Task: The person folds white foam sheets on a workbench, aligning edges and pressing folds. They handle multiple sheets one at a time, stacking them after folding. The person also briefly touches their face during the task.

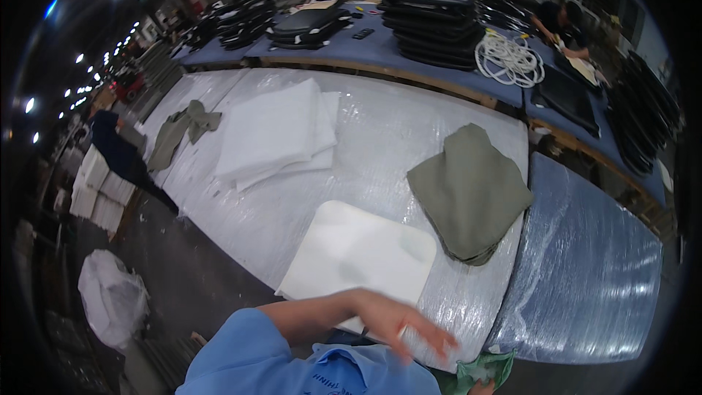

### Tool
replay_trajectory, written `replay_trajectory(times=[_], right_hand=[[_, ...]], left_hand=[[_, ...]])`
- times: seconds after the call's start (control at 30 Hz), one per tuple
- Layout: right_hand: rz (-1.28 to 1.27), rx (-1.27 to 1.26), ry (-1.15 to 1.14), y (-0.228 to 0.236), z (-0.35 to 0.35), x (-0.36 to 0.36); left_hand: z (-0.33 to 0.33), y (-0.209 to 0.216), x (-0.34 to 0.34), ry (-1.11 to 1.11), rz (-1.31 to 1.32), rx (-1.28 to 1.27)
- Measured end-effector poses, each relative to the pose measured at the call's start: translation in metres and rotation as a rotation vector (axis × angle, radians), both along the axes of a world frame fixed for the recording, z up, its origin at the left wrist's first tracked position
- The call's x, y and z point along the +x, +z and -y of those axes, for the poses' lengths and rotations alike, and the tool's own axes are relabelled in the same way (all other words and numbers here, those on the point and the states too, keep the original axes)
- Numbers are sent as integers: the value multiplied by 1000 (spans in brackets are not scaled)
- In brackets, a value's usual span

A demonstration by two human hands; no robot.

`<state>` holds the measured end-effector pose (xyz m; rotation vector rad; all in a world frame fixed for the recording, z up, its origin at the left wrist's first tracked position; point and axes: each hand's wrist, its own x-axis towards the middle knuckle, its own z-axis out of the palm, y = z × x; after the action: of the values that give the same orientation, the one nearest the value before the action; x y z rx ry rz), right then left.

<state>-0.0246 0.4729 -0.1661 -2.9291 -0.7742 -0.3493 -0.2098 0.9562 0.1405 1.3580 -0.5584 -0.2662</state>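
My left hand (pixel 413 328) reaches across my front, above the near edge of the white-covered table. Its fingers are stretched out and apart, a little smeared by motion, with nothing seen in them. At the lower right edge my right hand (pixel 482 388) shows only in part, holding a small green bag (pixel 487 370) with its mouth gaping toward my left hand. Just beyond my left forearm lies a white board-like panel (pixel 365 249) with rounded far corners and faint greenish patches. A stack of olive-green fabric pieces (pixel 472 194) lies to its right.
A stack of white foam sheets (pixel 274 128) and a crumpled olive cloth (pixel 183 129) lie farther left. Blue tables behind hold black padded panels (pixel 428 25) and coiled white cord (pixel 510 58). A plastic-wrapped blue surface (pixel 578 271) adjoins at right. Several people work beyond.
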Motion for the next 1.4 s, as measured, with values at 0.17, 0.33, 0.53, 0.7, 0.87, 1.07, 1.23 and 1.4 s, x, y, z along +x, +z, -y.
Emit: replay_trajectory(times=[0.17, 0.33, 0.53, 0.7, 0.87, 1.07, 1.23, 1.4], right_hand=[[-189, -480, 443, 16, 26, 44], [-120, 57, 561, 72, -29, 72], [-376, -116, 324, 90, -44, 101], [-370, -272, 67, 95, -64, 69], [-314, -126, 165, 86, -91, 30], [-568, 37, 78, 77, -139, -48], [-561, -55, 224, 63, -208, -172], [-578, -96, 356, 72, -264, -237]], left_hand=[[77, 95, -72, 65, 573, -207], [102, 121, -110, 285, 388, -122], [139, 140, -201, 755, 424, 229], [169, 158, -232, 1393, 630, -61], [147, 109, -262, 1072, 1181, -340], [123, 117, -338, 1147, 1299, -508], [96, 114, -414, 1209, 1221, -373], [75, 108, -468, 1283, 1365, -258]])
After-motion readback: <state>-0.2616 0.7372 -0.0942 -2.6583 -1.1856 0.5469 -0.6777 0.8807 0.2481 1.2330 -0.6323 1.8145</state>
